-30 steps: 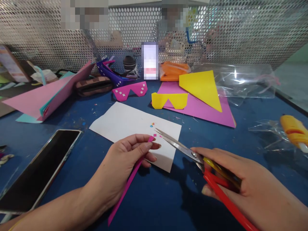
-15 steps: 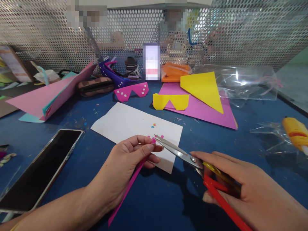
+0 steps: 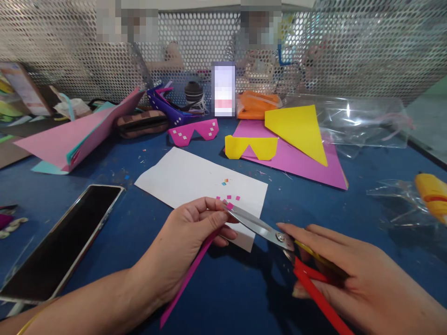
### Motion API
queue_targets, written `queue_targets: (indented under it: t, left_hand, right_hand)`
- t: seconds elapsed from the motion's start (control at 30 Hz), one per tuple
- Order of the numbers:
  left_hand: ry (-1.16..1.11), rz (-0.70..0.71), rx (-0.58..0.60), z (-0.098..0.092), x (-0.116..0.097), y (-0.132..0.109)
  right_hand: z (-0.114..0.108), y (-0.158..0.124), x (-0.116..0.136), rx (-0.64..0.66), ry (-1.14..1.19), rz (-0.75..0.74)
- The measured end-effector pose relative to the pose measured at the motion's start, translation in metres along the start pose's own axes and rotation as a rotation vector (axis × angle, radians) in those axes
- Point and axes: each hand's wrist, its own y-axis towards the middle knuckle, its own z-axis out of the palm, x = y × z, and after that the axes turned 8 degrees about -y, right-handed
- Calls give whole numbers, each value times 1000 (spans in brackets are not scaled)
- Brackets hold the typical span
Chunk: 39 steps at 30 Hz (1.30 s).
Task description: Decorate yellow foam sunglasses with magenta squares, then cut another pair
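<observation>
just closed scissors (image 3: 256, 226) gripped in right hand (image 3: 358, 260); likely freed square (image 3: 230, 206), two o'clock of left hand (image 3: 190, 232) pinching pink strip (image 3: 190, 274)

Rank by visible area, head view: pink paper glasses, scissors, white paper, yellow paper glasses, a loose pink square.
White paper
Scissors
Yellow paper glasses and pink paper glasses, too alike to rank
Loose pink square

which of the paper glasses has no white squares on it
The yellow glasses, partly over the purple sheet: their front is plain, while the pink glasses and the blue glasses both carry white squares.
</observation>
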Motion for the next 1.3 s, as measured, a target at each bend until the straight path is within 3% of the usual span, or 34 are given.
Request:
queue_targets:
  t: [0.97, 1.3]
  left_hand:
    - [32, 55, 47, -2, 0, 1]
    - [26, 67, 58, -2, 1, 1]
  right_hand:
    - [-3, 0, 3, -42, -6, 8]
    - [-1, -2, 4, 3, 7, 42]
